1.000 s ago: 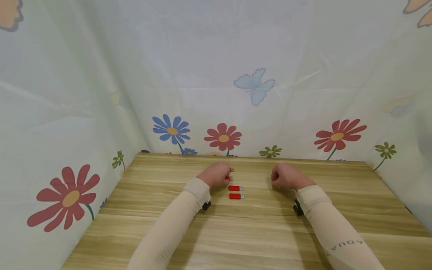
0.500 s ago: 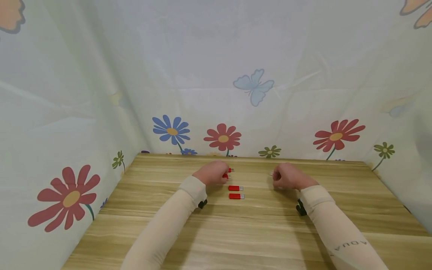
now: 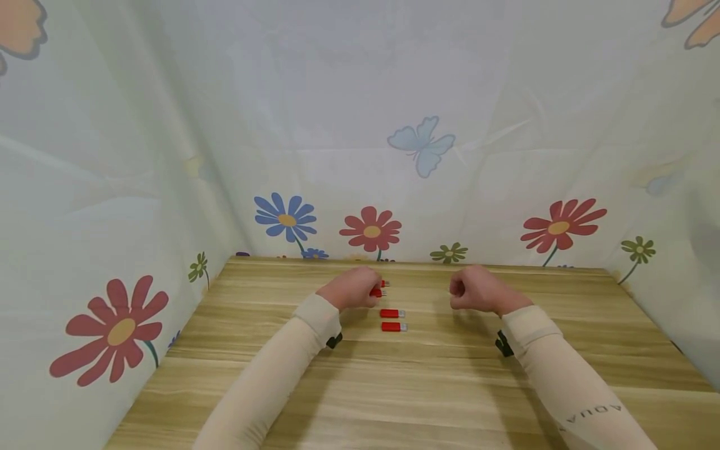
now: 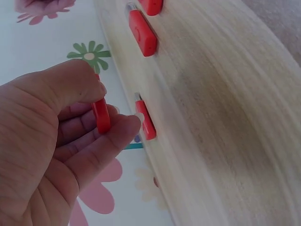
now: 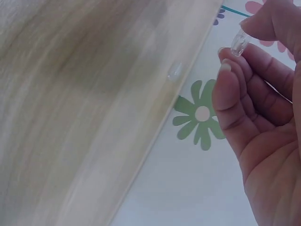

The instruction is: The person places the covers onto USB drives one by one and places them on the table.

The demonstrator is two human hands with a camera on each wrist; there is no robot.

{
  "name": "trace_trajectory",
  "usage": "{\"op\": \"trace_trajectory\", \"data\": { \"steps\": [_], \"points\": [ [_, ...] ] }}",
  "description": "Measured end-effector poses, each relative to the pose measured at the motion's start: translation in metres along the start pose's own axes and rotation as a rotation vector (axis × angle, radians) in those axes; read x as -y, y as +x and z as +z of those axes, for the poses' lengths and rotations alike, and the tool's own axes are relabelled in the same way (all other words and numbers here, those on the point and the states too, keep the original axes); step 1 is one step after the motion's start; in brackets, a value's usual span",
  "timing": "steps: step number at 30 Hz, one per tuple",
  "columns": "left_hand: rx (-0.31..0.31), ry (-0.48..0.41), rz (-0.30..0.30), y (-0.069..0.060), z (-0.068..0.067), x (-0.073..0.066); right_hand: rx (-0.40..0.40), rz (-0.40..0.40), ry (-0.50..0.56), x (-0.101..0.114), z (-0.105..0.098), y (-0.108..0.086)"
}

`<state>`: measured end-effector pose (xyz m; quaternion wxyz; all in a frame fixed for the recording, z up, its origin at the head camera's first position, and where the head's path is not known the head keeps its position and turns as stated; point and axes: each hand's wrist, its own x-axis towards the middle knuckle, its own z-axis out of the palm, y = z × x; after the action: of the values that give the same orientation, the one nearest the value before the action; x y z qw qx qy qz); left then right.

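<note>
Our left hand pinches a stick, right hand a cap; we reckon two sticks are capped, two to go.

1. Left wrist view: the left hand covers part of the pinched red USB stick; the topmost red USB stick is cropped by the upper edge.
2. Right wrist view: the right hand, cut off at the right, hides one end of the pinched clear piece; the loose clear piece is blurred.
3. Head view: the left sleeve and right sleeve leave the bottom edge.
</note>
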<state>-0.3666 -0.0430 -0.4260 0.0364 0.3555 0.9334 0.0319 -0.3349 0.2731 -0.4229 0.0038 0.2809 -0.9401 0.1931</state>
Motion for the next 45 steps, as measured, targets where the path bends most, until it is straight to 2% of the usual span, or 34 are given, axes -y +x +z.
{"op": "trace_trajectory", "data": {
  "steps": [15,30,35,39,45],
  "points": [
    [-0.007,-0.124,0.049,-0.008,-0.015,-0.008,-0.047,-0.055,-0.002,0.022,-0.007,0.000],
    [-0.005,-0.110,0.088,-0.016,-0.029,-0.029,-0.042,-0.098,0.104,0.040,-0.012,-0.002],
    [-0.025,-0.107,0.096,-0.019,-0.030,-0.031,-0.077,-0.151,0.148,0.044,-0.012,-0.002],
    [-0.041,-0.092,0.109,-0.021,-0.029,-0.032,-0.090,-0.158,0.190,0.046,-0.010,-0.002],
    [-0.074,-0.033,0.162,-0.024,-0.030,-0.037,-0.102,-0.185,0.259,0.050,-0.008,-0.001]
  ]
}}
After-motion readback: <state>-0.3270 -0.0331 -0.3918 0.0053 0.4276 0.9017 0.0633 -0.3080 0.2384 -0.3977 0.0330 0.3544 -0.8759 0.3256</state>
